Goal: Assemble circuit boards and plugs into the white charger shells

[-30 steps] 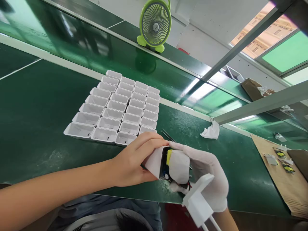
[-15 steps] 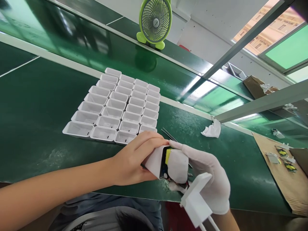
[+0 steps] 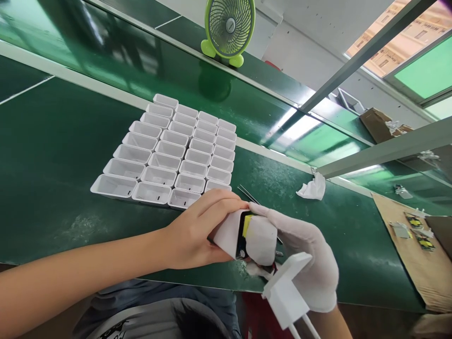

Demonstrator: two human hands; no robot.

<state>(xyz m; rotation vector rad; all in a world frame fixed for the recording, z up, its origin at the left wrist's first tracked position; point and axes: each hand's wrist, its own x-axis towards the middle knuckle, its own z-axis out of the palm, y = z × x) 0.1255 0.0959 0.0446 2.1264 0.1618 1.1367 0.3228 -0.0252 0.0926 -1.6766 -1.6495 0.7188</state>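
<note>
My bare left hand (image 3: 197, 230) is closed around a white plastic housing (image 3: 228, 236), its open end facing right. At that opening, a circuit board with a yellow part (image 3: 246, 226) and a white pad (image 3: 261, 240) sits partly inside. My right hand (image 3: 310, 256), in a white glove, grips the board from the right; some fingertips are hidden behind it. Below this hand hangs a white plug end piece (image 3: 287, 301) with two prongs, beside red wiring at the board. Rows of white open housings (image 3: 164, 162) stand beyond my left hand.
Thin dark tweezers (image 3: 249, 194) lie behind my hands on the green table (image 3: 88, 240). A crumpled white cloth (image 3: 313, 187) is farther right. Cardboard (image 3: 399, 245) at the right edge carries several circuit boards (image 3: 425, 242). A green fan (image 3: 230, 28) stands on the back shelf.
Both hands keep their grip on the housing and the board, with barely any movement. The plug end piece has shifted slightly left, and the view has tilted a little.
</note>
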